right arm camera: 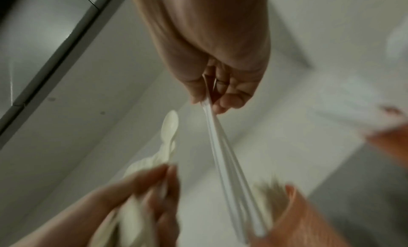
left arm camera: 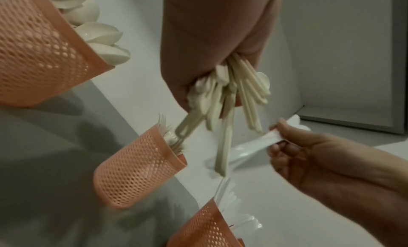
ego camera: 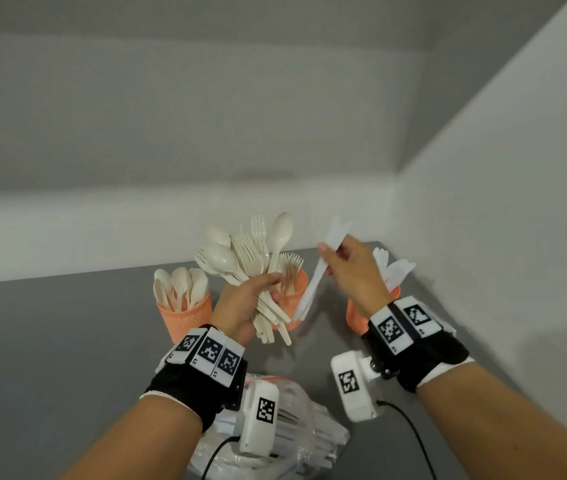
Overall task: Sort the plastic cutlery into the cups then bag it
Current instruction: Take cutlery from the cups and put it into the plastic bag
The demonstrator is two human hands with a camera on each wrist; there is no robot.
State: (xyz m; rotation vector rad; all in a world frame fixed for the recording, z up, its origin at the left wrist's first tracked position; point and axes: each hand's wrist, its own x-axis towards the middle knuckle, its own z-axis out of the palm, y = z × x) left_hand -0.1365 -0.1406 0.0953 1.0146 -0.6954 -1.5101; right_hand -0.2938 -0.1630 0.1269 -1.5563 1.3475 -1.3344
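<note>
My left hand (ego camera: 250, 299) grips a fanned bundle of cream forks and spoons (ego camera: 240, 258) above the grey table (ego camera: 50, 341). The same bundle (left arm camera: 223, 100) hangs from that fist in the left wrist view. My right hand (ego camera: 351, 268) pinches white knives (ego camera: 320, 271), handles pointing down; they show again as white knives (right arm camera: 229, 163) and as white knives (left arm camera: 260, 142). Three orange mesh cups stand in a row: the left cup (ego camera: 185, 317) holds spoons, the middle cup (ego camera: 292, 299) forks, the right cup (ego camera: 358, 313) white knives.
A clear plastic bag (ego camera: 302, 427) lies crumpled on the table close to me, partly under my left wrist. White walls (ego camera: 482, 202) close in behind the cups and along the right, meeting in a corner.
</note>
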